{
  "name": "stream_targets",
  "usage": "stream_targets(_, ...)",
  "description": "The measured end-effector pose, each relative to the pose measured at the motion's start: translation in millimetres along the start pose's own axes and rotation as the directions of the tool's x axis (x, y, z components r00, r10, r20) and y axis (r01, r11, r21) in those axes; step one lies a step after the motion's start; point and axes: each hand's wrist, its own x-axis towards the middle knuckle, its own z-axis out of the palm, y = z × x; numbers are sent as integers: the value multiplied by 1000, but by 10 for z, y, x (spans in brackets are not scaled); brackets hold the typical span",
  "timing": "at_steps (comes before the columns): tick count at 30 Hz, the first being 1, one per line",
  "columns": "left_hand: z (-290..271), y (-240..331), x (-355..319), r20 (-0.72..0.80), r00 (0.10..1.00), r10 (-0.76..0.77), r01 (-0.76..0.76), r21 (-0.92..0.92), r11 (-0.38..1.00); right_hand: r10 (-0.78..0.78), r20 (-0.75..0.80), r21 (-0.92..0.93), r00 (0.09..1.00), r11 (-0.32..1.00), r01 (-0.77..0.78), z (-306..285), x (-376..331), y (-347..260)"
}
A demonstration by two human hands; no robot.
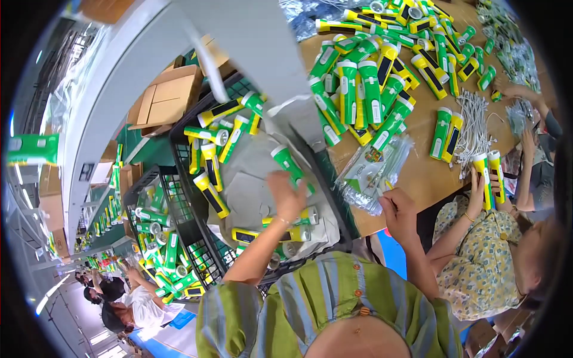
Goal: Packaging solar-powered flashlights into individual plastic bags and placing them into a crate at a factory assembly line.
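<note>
My left hand [287, 196] reaches into a black plastic crate [325, 179] with its fingers closed around a green flashlight [285, 160] with a white head; the grip is partly hidden and slightly blurred. Several green and yellow flashlights lie along the crate's sides, among them a yellow one with a dark panel [211, 196], on a crumpled grey liner [248, 170]. At the table's near edge my right hand [399, 215] is curled, thumb against fingers, beside a stack of clear plastic bags [371, 173]. Whatever its fingers may pinch is too small to make out.
A big heap of flashlights [370, 83] covers the wooden table [421, 179], beside bundled white cables [476, 128]. A grey panel [256, 48] rises ahead. Another full crate [170, 250] and cardboard boxes [170, 98] stand left. At right, a co-worker [483, 256] holds two flashlights.
</note>
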Motion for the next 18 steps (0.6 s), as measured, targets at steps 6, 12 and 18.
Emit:
stream_targets(6,675,-971,-115,344,749,-566,663,-386,641,-185,116,112,976,979,172,497,-73,-713)
stream_targets(12,-429,-217,84,729,539,-423,826,-556,94,-262,102,108,960,962,251,791,-128,-699)
stream_targets(18,-1082,260,-164,408,912,48,230,-605,762,-338,142,225,930,926,302,1015,-157,-726)
